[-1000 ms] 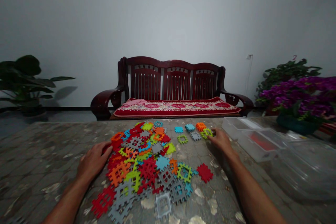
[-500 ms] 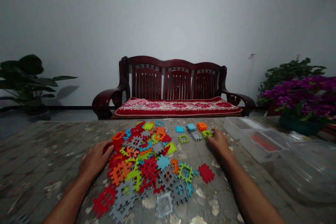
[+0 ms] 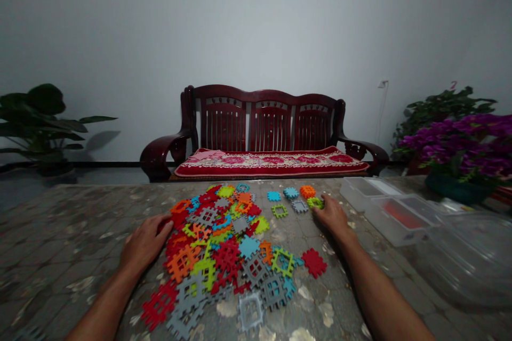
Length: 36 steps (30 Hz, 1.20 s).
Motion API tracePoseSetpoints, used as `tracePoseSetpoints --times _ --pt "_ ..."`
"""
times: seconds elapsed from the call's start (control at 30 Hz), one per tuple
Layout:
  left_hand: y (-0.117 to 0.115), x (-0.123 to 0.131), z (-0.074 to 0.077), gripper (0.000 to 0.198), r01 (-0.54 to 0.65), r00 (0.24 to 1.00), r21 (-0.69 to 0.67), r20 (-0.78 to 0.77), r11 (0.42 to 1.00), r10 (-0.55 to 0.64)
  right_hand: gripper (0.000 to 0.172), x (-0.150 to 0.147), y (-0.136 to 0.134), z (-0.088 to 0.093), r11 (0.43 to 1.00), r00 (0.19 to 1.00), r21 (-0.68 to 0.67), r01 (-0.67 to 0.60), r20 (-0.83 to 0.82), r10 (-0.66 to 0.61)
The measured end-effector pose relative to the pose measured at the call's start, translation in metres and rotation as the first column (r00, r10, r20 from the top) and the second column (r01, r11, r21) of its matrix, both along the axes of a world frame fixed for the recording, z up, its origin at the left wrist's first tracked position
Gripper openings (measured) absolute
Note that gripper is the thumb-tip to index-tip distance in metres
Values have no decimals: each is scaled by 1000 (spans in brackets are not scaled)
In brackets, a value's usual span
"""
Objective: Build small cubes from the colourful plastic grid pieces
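Note:
My left hand rests at the left edge of a heap of interlocking plastic tiles. Its thumb stands apart from its fingers, and the fingertips touch red tiles. The heap mixes red, orange, green, blue and grey square pieces with notched edges, some solid and some with window openings. At the far right of the table, my right hand pinches a green frame tile, partly hidden by the fingers. Beside it lie a grey frame tile, an orange stack, a blue stack and another green frame tile.
A blue tile and a red tile lie apart from the heap. Clear plastic boxes and a transparent lid are on the right, near purple flowers. Behind the table stands a wooden bench.
My right hand has shifted very slightly left, still at the green frame tile. My left hand and the heap look the same.

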State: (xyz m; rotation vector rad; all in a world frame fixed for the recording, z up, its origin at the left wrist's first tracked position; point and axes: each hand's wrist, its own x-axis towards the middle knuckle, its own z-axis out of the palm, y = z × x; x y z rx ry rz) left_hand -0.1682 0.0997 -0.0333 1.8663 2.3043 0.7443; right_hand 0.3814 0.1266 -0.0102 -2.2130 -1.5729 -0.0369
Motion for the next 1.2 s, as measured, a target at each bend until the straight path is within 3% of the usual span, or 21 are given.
tracePoseSetpoints --times 0.27,0.63,0.73,0.8,0.9,1.03,1.1,1.2 --pt "2 -3 -3 62 25 999 -16 -20 1000 -25 53 0 -1 1 1000 1000 -24 -4 21 5" --pt "-1 0 -1 59 19 1000 -5 -7 1000 -19 54 -3 -5 3 1000 999 -5 2 33 -2" --pt "-2 1 0 56 13 1000 8 -2 1000 -13 49 -10 -8 12 997 998 57 -60 0 60" --pt "-1 1 0 55 9 1000 16 -6 1000 -8 41 -21 -9 19 981 985 100 -165 -39 170" --pt "-1 1 0 56 13 1000 11 -13 1000 -13 34 -49 -14 24 892 887 113 -439 -108 450" --pt "-1 2 2 58 13 1000 -8 -5 1000 -13 42 -94 -27 23 668 656 85 -740 -130 743" --pt "-2 3 4 58 16 1000 -15 -2 1000 -16 51 -111 -34 24 593 587 39 -804 -97 803" --pt "-2 4 4 59 23 1000 -22 2 999 -23 54 -128 -38 25 565 566 -49 -824 -36 823"
